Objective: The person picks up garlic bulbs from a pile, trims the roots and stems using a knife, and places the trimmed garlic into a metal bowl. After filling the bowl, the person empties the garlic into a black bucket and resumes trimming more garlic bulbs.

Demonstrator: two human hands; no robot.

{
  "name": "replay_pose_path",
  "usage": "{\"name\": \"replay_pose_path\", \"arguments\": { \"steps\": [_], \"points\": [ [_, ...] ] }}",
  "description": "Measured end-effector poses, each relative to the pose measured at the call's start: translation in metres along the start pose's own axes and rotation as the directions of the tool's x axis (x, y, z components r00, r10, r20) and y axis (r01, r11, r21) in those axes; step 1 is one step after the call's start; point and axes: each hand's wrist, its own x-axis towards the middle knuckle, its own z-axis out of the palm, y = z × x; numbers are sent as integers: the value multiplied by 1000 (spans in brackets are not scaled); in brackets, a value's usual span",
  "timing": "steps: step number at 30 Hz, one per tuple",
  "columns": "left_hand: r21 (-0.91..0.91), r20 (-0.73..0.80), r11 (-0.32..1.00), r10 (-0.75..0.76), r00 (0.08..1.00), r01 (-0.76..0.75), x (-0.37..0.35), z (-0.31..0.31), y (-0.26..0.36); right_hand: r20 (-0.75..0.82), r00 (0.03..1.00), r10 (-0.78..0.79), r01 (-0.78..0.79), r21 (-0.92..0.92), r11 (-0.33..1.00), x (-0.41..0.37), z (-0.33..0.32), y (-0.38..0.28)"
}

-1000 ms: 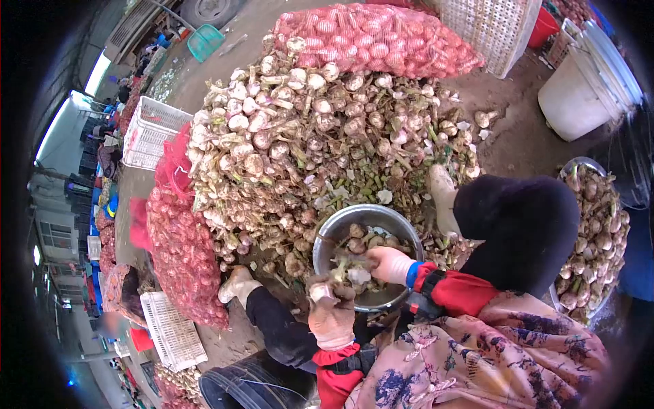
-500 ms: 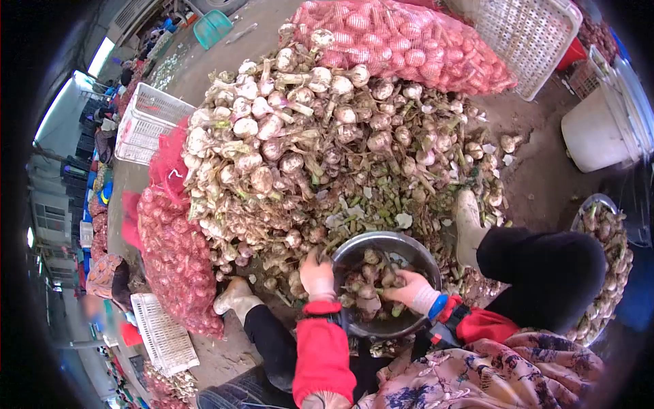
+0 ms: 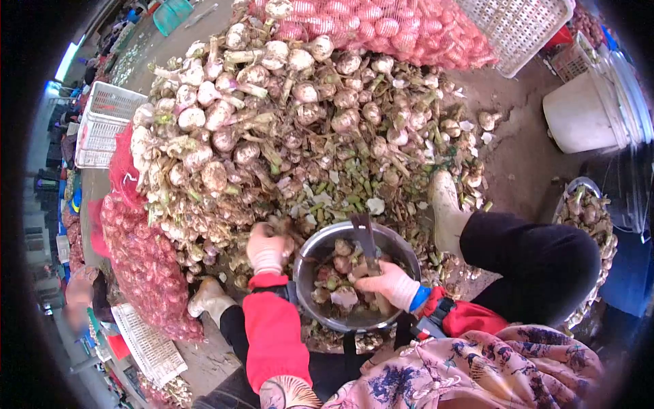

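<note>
Left hand (image 3: pixel 268 249) moved further into garlic pile (image 3: pixel 286 129), grip unclear; right hand (image 3: pixel 387 283) now grips knife (image 3: pixel 364 238) over bowl (image 3: pixel 327 232).

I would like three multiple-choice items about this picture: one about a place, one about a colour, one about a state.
1. Where is the left hand?
A. At the edge of the garlic pile, beside the metal bowl
B. On the white bucket
C. Inside a plastic crate

2. What colour is the sleeve on the left forearm?
A. Green
B. Red
C. Yellow

3. What is the state of the right hand?
A. Open and empty
B. Flat on the knee
C. Closed on a knife over the bowl

Answers:
1 A: the gloved hand lies on the bulbs just left of the bowl's rim.
2 B: the cover from wrist to elbow is plain red.
3 C: the fingers wrap the handle, and the dark blade stands above the bowl.
</note>
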Motion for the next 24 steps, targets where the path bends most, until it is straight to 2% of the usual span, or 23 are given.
{"name": "replay_pose_path", "arguments": {
  "steps": [1, 2, 4, 5, 6, 7, 8, 9, 10, 12, 13, 14, 15, 16, 17, 18, 19, 20, 22, 23, 24],
  "points": [
    [-329, -22, 944, -27, 999, 18, -8, -8, -15, -24, 1000, 0, 0, -10, 1000, -3, 1, -1],
    [-622, -39, 783, -60, 997, 23, -21, -14, -30, 0, 1000, -2, 2, 15, 1000, -4, 1, 0],
    [-869, -68, 494, -86, 994, -17, -82, -51, -7, 17, 998, -55, 53, 62, 997, -11, 9, -5],
    [-958, 173, 226, -39, 984, 178, -108, -65, -2, 20, 994, -110, 107, 108, 988, -16, 13, -7],
    [-975, 179, 134, -18, 984, 179, -135, -59, -5, 29, 993, -117, 113, 103, 988, -20, 17, -7],
    [-985, 152, 82, -20, 988, 154, -165, -63, 18, 92, 983, -160, 141, 184, 973, -23, 20, -6],
    [-958, 271, 104, 25, 962, 268, -189, -53, 11, 151, 967, -205, 160, 265, 951, -27, 22, -5],
    [-921, 357, 174, 29, 934, 347, -211, -41, 3, 314, 918, -243, 165, 256, 952, -29, 20, -6],
    [-930, 356, 130, 96, 930, 343, -233, -39, 13, 323, 913, -248, 170, 251, 953, -37, 19, -9],
    [-910, 386, 252, 227, 894, 329, -251, -35, 8, 447, 890, -89, 116, -35, 993, -54, 18, -14],
    [-899, 396, 301, 245, 885, 319, -259, -38, 14, 474, 875, -99, 150, -69, 986, -51, 23, 0],
    [-885, 408, 348, 260, 875, 309, -267, -39, 20, 460, 843, -279, 474, -390, 790, -44, 23, 14],
    [-860, 358, 447, 183, 916, 247, -271, -35, 23, 501, 796, -340, 566, -418, 710, -49, 26, 14],
    [-863, 349, 444, 182, 920, 240, -275, -36, 22, 543, 741, -396, 652, -437, 620, -55, 30, 12],
    [-909, 318, 331, 159, 935, 253, -277, -39, 22, 546, 736, -401, 658, -437, 613, -61, 30, 9],
    [-941, 294, 213, 135, 946, 262, -277, -43, 25, 481, 741, -468, 658, -385, 647, -68, 28, 5],
    [-901, 240, 399, 127, 962, 172, -276, -40, 17, 407, 746, -526, 657, -328, 678, -77, 26, 2],
    [-902, 238, 397, 134, 962, 168, -277, -38, 15, 410, 783, -468, 621, -560, 549, -86, 18, -7],
    [-964, 128, 258, 233, 964, 66, -278, -42, 21, 435, 778, -453, 568, -795, 212, -97, 14, -10],
    [-889, -53, 421, 294, 954, -180, -280, -46, 24, 426, 779, -460, 563, -798, 214, -100, 13, -8],
    [-889, -50, 420, 303, 952, -180, -280, -45, 26, 436, 789, -433, 542, -826, 154, -103, 13, -5]
  ]
}}
